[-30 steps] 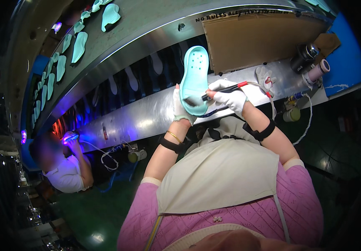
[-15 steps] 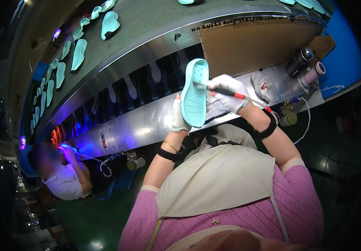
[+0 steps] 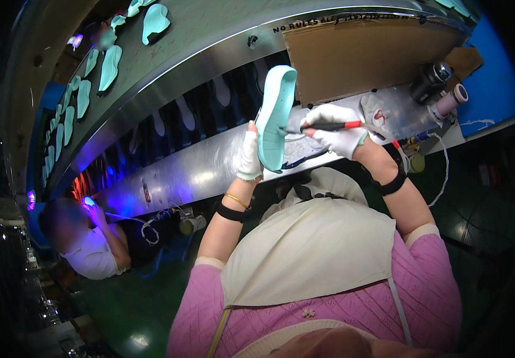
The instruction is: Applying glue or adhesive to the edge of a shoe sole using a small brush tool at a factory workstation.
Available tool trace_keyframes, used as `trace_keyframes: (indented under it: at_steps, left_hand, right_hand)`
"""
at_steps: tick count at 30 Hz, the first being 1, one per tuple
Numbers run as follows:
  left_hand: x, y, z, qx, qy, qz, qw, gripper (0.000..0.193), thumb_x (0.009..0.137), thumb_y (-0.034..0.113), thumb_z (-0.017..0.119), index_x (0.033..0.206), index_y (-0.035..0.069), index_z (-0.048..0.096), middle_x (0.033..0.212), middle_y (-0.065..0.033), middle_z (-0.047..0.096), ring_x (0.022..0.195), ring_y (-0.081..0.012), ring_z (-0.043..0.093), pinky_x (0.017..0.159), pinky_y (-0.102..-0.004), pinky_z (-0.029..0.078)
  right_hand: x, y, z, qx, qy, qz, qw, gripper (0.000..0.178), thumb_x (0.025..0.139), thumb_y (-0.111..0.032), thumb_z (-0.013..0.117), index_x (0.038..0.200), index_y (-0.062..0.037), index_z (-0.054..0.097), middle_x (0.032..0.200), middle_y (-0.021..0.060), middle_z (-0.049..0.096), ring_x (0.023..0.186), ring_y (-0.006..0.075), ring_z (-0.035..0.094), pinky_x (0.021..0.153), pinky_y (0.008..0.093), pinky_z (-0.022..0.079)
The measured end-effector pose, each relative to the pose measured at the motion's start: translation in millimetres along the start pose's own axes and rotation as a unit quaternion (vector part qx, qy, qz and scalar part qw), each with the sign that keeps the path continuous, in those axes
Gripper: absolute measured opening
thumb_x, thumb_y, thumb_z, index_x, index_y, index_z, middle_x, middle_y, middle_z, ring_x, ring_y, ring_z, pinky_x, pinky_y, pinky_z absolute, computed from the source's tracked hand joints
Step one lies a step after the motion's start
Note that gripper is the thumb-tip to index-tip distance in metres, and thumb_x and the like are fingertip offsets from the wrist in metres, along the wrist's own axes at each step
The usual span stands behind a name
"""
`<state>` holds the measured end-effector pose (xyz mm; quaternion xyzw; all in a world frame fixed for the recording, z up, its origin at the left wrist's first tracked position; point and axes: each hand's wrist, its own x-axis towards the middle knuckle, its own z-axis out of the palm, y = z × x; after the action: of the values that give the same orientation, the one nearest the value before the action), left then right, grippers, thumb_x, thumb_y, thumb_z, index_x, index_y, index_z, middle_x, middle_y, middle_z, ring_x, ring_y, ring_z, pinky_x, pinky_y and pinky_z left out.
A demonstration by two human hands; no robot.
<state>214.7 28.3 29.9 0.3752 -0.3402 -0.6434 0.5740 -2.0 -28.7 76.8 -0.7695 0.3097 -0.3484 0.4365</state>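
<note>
My left hand [image 3: 249, 155] wears a white fingerless glove and grips the lower left edge of a turquoise shoe sole [image 3: 274, 122]. The sole stands nearly upright, turned partly edge-on, its hollow side toward my right hand. In my gloved right hand [image 3: 340, 132] is a brush with a black, red-banded handle [image 3: 329, 126]; a thin pale tube trails from its back end past my wrist. The brush tip reaches the sole's inner face, about midway down. Fingers of my left hand behind the sole are hidden.
Ahead runs a conveyor belt [image 3: 210, 36] carrying several turquoise soles [image 3: 110, 67]. Under it is a metal ledge [image 3: 192, 179] with a dark flask [image 3: 429, 83], a pink bottle [image 3: 450, 100] and a white glove [image 3: 377, 113]. A cardboard sheet [image 3: 359, 62] stands behind. A co-worker [image 3: 93, 250] sits at left.
The sole has turned more edge-on and risen slightly. The brush has moved from its upper, dotted end down to the middle, and my right hand has shifted slightly right and down.
</note>
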Motion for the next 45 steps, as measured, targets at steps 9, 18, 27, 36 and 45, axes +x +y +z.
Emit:
trace_keyframes:
  at_steps: [9,18,27,36,45]
  left_hand:
    - [6.6,15.1,-1.6,0.020,-0.005,0.033,0.999,0.071,0.092,0.059,0.021,0.124,0.003,0.049,0.107,-0.0152,0.061,0.088,-0.0197,0.061,0.076,-0.0289,0.049]
    - [58.6,134.6,48.4,-0.071,-0.121,0.107,0.984,0.077,0.089,0.063,0.019,0.132,0.000,0.036,0.113,-0.0211,0.056,0.094,-0.0327,0.060,0.085,-0.0416,0.049]
    - [96.4,127.8,56.2,-0.029,-0.072,-0.006,0.997,0.057,0.093,0.044,0.040,0.128,-0.001,0.036,0.126,-0.0203,0.048,0.111,-0.0332,0.053,0.093,-0.0404,0.045]
    - [27.0,-34.1,131.7,0.217,-0.420,-0.091,0.876,0.057,0.084,0.020,0.062,0.132,-0.001,0.040,0.133,-0.0103,0.046,0.123,-0.0190,0.040,0.103,-0.0302,0.030]
    - [14.8,-104.9,153.6,0.230,-0.350,-0.160,0.894,0.027,0.081,0.018,0.065,0.103,0.002,0.061,0.096,-0.0018,0.062,0.085,-0.0099,0.054,0.076,-0.0250,0.043]
  right_hand:
    - [5.5,-6.9,2.9,0.147,-0.109,0.181,0.966,0.009,0.078,-0.010,0.068,0.084,-0.0043,0.063,0.080,0.0017,0.062,0.071,0.0085,0.055,0.065,0.0244,0.045]
    - [-13.0,-8.8,-44.3,0.381,0.185,0.145,0.894,0.021,0.089,-0.021,0.053,0.103,-0.0065,0.057,0.093,0.0053,0.062,0.084,0.0158,0.061,0.070,0.0245,0.045]
    - [-20.9,35.5,-49.4,0.593,0.249,0.065,0.763,0.024,0.089,-0.022,0.055,0.107,-0.0070,0.054,0.101,0.0082,0.058,0.091,0.0223,0.060,0.072,0.0275,0.048]
    - [-19.7,22.6,-67.3,0.691,0.254,0.057,0.674,0.014,0.086,-0.022,0.058,0.096,-0.0110,0.058,0.089,0.0084,0.063,0.078,0.0206,0.063,0.060,0.0263,0.052]
    - [-35.0,37.9,-69.0,0.705,0.273,0.119,0.644,0.016,0.080,-0.022,0.061,0.093,-0.0120,0.059,0.085,0.0027,0.064,0.071,0.0156,0.062,0.053,0.0231,0.048]
